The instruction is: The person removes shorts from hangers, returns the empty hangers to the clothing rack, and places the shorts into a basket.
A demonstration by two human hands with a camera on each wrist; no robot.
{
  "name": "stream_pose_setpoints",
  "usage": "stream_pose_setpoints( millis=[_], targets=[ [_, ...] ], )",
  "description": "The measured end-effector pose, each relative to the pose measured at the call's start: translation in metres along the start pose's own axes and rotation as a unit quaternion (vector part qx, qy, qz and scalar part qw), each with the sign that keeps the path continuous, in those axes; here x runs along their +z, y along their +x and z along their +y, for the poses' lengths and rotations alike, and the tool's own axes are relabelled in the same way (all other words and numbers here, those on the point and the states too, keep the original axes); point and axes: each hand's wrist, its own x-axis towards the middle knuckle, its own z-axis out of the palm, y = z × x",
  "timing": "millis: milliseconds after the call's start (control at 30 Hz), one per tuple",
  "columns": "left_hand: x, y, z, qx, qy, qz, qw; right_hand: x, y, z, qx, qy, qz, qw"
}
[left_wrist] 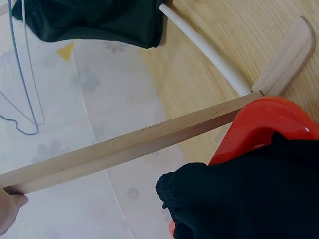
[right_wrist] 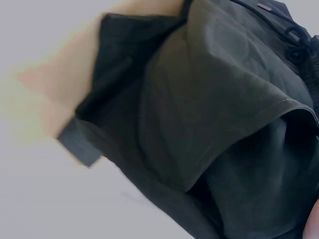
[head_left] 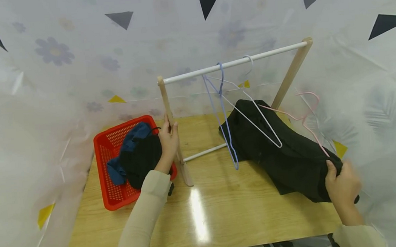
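Note:
My left hand grips the wooden upright at the near left end of a clothes rack. In the left wrist view, its thumb shows against that upright. On the right, my right hand pinches the edge of a black drawstring garment, which stretches leftward beneath the rack. The garment's dark cord and a stitched hem show in the right wrist view. A pink hanger lies along the garment's upper edge, one arm running down to the cloth by my right hand.
A blue hanger and a white hanger hang from the rack's white rail. Left of the rack stands a red basket with blue clothing and black clothing. A patterned sheet encloses the wooden table.

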Motion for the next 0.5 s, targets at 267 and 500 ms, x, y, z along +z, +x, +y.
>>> stream_pose_setpoints(
  millis=[267, 500],
  targets=[
    [0.002, 0.002, -0.007, 0.002, -0.016, -0.016, 0.9997, 0.0, -0.043, 0.016, 0.043, 0.002, -0.052, 0.9977],
    [0.0, 0.0, -0.006, -0.009, -0.019, -0.015, 0.9997, 0.001, -0.073, 0.028, -0.003, 0.008, -0.046, 0.9989]
  ],
)
